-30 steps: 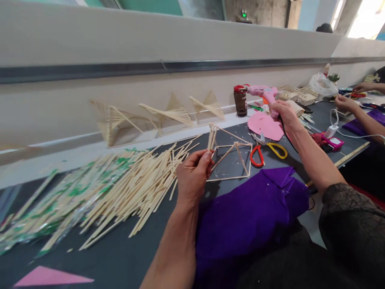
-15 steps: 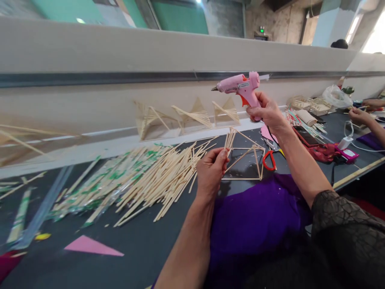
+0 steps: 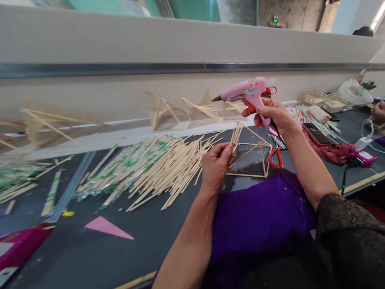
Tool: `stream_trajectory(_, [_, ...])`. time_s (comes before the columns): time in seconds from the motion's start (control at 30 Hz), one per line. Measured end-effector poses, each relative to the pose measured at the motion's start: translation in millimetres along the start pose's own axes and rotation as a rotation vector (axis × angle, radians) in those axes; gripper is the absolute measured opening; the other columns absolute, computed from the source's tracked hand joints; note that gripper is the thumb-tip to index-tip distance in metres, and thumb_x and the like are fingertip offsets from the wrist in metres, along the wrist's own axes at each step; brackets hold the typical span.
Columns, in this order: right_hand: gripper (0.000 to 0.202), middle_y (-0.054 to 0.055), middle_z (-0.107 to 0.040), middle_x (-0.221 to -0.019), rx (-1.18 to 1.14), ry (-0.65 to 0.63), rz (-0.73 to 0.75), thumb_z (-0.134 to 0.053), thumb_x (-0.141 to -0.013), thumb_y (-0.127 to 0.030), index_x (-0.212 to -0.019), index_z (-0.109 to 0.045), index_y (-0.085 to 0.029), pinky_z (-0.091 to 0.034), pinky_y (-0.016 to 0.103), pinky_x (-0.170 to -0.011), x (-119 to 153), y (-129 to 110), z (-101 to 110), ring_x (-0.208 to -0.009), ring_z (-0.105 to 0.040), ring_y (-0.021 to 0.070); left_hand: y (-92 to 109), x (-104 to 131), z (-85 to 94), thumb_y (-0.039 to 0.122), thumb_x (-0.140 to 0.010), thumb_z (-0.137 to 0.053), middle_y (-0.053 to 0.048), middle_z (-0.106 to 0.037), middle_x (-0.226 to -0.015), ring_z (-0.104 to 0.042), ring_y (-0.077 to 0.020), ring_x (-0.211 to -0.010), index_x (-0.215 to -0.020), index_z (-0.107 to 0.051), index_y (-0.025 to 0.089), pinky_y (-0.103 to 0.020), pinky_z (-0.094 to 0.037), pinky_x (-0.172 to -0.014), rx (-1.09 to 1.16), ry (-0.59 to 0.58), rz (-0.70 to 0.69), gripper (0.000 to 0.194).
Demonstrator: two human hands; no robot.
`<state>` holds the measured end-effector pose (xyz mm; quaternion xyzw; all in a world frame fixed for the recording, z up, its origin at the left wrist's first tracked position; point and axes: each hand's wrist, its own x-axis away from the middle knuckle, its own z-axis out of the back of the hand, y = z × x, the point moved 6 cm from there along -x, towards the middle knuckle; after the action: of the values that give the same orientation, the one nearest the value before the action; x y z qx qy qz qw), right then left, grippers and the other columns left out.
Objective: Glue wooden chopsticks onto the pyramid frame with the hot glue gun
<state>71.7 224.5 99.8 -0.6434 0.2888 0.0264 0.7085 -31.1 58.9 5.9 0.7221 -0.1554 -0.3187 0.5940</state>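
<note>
In my right hand (image 3: 278, 116) is a pink hot glue gun (image 3: 242, 91), held up above the table with its nozzle pointing left. My fingers wrap its grip near the orange trigger. My left hand (image 3: 217, 162) pinches a frame of thin wooden sticks (image 3: 252, 175) at a bunch of sticks fanning upward. The frame's lower bar rests on or close to the table; I cannot tell which. Left of that hand lies a loose pile of wooden sticks (image 3: 171, 172). Red-handled scissors (image 3: 276, 158) lie just right of the frame.
Stick models (image 3: 200, 109) stand along the wall. Plastic-wrapped sticks (image 3: 129, 164), a pink paper triangle (image 3: 108, 228) and a clear strip (image 3: 72, 186) lie left. A phone (image 3: 316, 133) and a red strap (image 3: 333, 153) lie right. Another person's hand (image 3: 379, 111) shows at the far right edge.
The view has turned slightly left. The glue gun sits a little lower over the table, tilted somewhat differently. My left hand keeps its pinch on the stick frame.
</note>
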Motion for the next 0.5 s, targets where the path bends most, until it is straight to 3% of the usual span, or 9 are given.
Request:
stream_trajectory(0.23, [0.032, 0.009, -0.070, -0.096, 0.014, 0.064, 0.024, -0.066, -0.082, -0.032, -0.106, -0.064, -0.011, -0.045, 0.018, -0.051, 0.2, -4.5, -4.4, -0.066, -0.063, 0.0088, -0.9, -0.8, 1.0, 0.042, -0.070, -0.076, 0.004, -0.058, -0.054, -0.042, -0.0052, -0.038, -0.081, -0.074, 0.015, -0.017, -0.030, -0.034, 0.006, 0.000, -0.015, 0.029])
stream_trajectory(0.5, [0.036, 0.009, -0.073, -0.098, -0.233, 0.033, -0.058, -0.059, -0.088, -0.032, -0.117, -0.059, -0.011, -0.049, 0.017, -0.048, -5.4, 9.2, -7.6, -0.063, -0.065, 0.0087, -1.0, -1.0, 3.2, 0.040, -0.074, -0.073, 0.003, -0.058, -0.054, -0.042, -0.0054, -0.038, -0.083, -0.075, 0.016, -0.017, -0.031, -0.035, -0.004, 0.004, -0.048, 0.026])
